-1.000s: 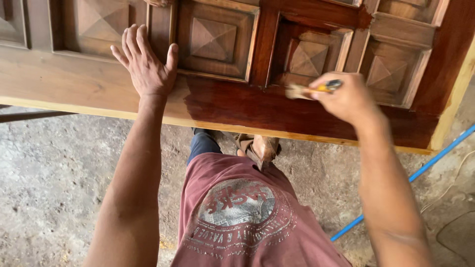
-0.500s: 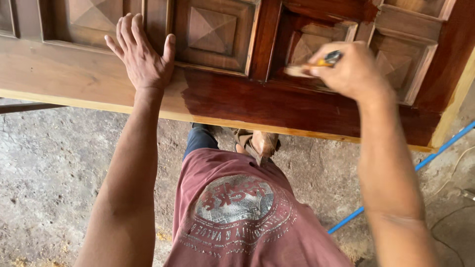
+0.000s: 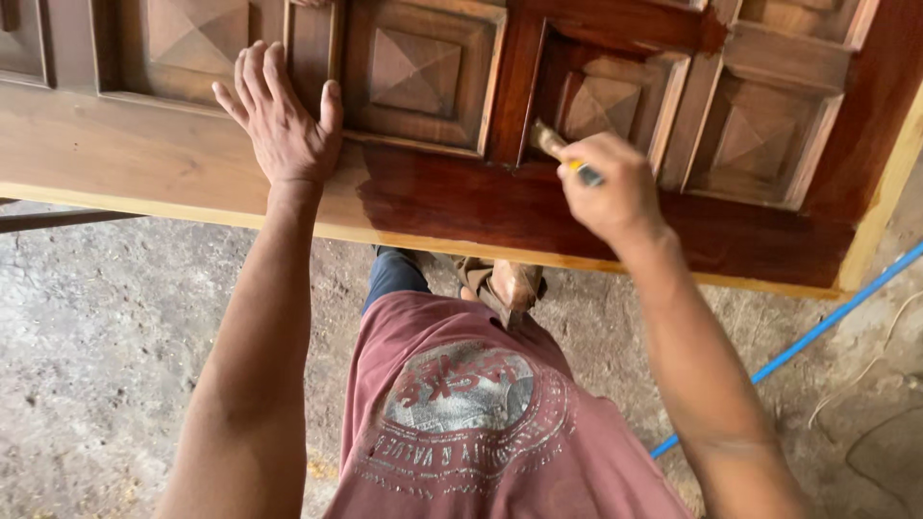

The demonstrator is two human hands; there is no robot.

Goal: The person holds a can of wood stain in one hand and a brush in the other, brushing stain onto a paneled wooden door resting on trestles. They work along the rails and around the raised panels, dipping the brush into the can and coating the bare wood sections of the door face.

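Note:
A carved wooden door (image 3: 144, 159) lies flat in front of me, with raised diamond panels. Its right part is glossy dark red-brown; the left part is pale, dull wood. My left hand (image 3: 282, 117) rests flat on the door, fingers spread, at the border between the wet and the dry wood. My right hand (image 3: 609, 185) is closed around a small paintbrush (image 3: 552, 143) with a yellow and dark handle. The bristles touch the upright rail between two panels.
Below the door's front edge I see my maroon printed shirt (image 3: 481, 423), a blue trouser leg and a sandalled foot (image 3: 508, 284) on the rough concrete floor (image 3: 106, 327). A blue hose (image 3: 817, 327) runs diagonally at the right.
My right hand has swept the brush leftward from the right panel to the rail between panels. My left hand stays flat on the door.

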